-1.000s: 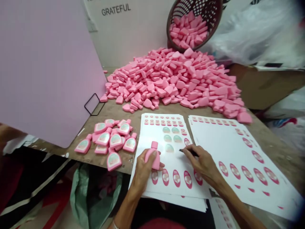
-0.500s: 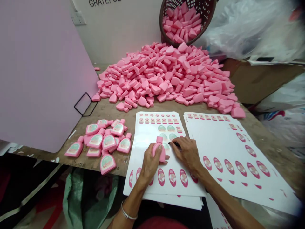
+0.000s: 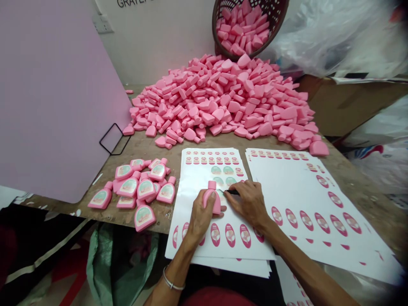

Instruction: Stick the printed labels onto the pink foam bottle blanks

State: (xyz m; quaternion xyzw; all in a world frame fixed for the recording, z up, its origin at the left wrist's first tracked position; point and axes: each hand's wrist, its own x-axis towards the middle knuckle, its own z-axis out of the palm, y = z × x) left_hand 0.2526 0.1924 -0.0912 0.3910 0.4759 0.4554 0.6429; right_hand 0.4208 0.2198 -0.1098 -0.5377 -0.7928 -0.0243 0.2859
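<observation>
Pink bottle [image 3: 217, 205], one, in left hand [image 3: 201, 214]; one tool [image 3: 233, 192] in right hand [image 3: 250, 202].

The toy bottle [image 3: 217, 205] is plain pink, matching the heap [image 3: 219, 97] along the far edge of the brown bench [image 3: 172, 158]; labelled bottles [image 3: 144, 217] near the front edge show pale green-and-white labels. White sticker sheets [image 3: 194, 199] carry rows of dark-pink ovals. The tool handle [image 3: 233, 192] is black, the latticed basket [image 3: 276, 21] dark brown.
</observation>
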